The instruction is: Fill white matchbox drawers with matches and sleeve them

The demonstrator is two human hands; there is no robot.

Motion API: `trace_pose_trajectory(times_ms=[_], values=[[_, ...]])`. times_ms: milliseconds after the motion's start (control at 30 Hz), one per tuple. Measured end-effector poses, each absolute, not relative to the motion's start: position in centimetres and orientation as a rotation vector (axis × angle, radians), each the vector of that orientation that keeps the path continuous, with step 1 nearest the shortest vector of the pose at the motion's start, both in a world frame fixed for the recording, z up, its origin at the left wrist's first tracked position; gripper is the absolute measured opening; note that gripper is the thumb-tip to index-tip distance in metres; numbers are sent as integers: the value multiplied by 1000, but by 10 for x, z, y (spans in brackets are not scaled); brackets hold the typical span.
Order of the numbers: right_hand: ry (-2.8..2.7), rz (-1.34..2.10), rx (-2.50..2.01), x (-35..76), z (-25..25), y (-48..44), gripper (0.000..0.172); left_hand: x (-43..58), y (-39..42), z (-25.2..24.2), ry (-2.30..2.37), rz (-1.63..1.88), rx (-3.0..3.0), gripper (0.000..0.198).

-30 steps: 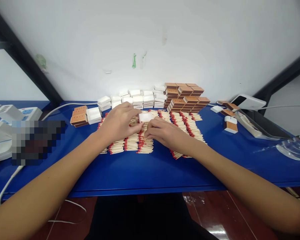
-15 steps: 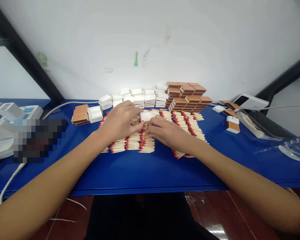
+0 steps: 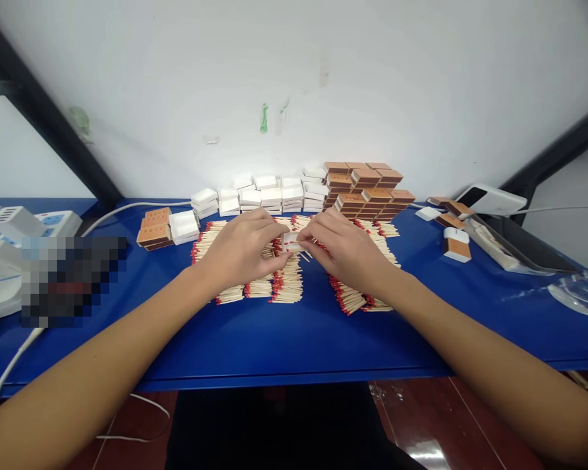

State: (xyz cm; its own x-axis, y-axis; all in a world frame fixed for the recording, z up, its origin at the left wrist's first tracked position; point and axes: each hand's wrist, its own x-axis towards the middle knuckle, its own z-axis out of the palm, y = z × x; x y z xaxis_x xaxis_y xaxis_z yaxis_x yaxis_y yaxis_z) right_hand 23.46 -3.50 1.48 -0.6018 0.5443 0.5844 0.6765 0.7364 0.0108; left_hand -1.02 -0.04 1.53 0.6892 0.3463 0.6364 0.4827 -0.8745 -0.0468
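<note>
My left hand (image 3: 242, 251) grips a small white matchbox tray (image 3: 288, 237) between thumb and fingers. Over its right side, my right hand (image 3: 347, 251) pinches a few red-headed matches, partly inside the tray. How many it holds is hidden by the fingers. Beneath and around both hands lie rows of loose matches (image 3: 288, 288) on the blue table (image 3: 274, 339). Behind the hands stand stacked white trays (image 3: 270, 196), and to their right a stepped stack of brown matchboxes (image 3: 365, 196).
At left are more brown matchboxes (image 3: 154, 234) beside a white tray (image 3: 184, 227), a power strip (image 3: 59, 222) and a pixelated dark object (image 3: 78, 281). Scattered boxes (image 3: 457, 249), a white device (image 3: 494, 198) and clear plastic (image 3: 581, 290) lie right. A wall (image 3: 294, 78) closes the back.
My right hand has come up from the match rows to the tray, bringing matches to it. The tray, bare inside before, now shows matches at it. My left hand keeps its hold.
</note>
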Motion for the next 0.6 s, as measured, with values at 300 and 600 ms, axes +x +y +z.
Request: trace_pose_trajectory(times_ms=[300,600], values=[[-2430,-438,-890,240,15,-35,24,-9,1,14,-639,-941,-2702,27],[-2362,-246,-859,240,15,-35,18,-7,-3,16,-638,-968,-2722,26]])
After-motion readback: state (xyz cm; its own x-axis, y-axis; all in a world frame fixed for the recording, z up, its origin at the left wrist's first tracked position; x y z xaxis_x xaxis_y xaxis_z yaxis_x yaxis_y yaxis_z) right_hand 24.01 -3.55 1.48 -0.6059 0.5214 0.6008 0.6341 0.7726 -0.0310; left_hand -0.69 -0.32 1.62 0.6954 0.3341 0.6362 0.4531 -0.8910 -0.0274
